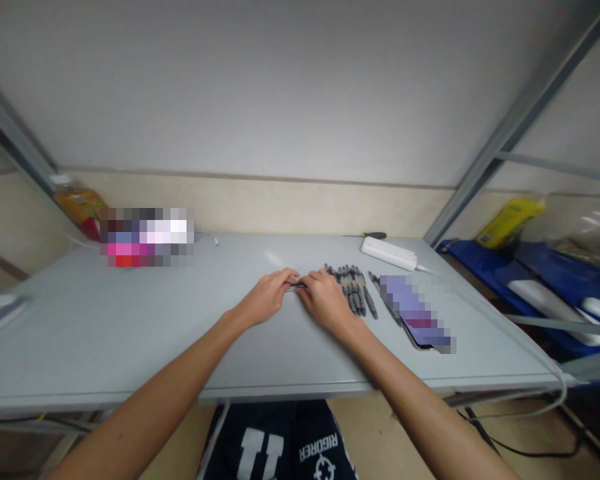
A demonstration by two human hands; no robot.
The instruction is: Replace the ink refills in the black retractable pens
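Observation:
Near the middle of the desk my left hand (266, 298) and my right hand (327, 300) meet over a thin dark pen (297, 287). The fingers of both hands are closed on it, one hand at each end, and cover most of its length. Just beyond my right hand lies a row of several dark pens (353, 290), side by side, partly hidden by that hand. Another dark pen (386, 300) lies a little further right, beside a blurred phone-shaped item (413, 310).
A white power strip (389, 253) with a cable lies at the back right, a screwdriver (375, 235) behind it. A pixelated item (147, 237) and an orange bottle (80, 203) stand back left. A metal frame post (480, 173) rises at the right. The desk edge (290, 393) runs in front.

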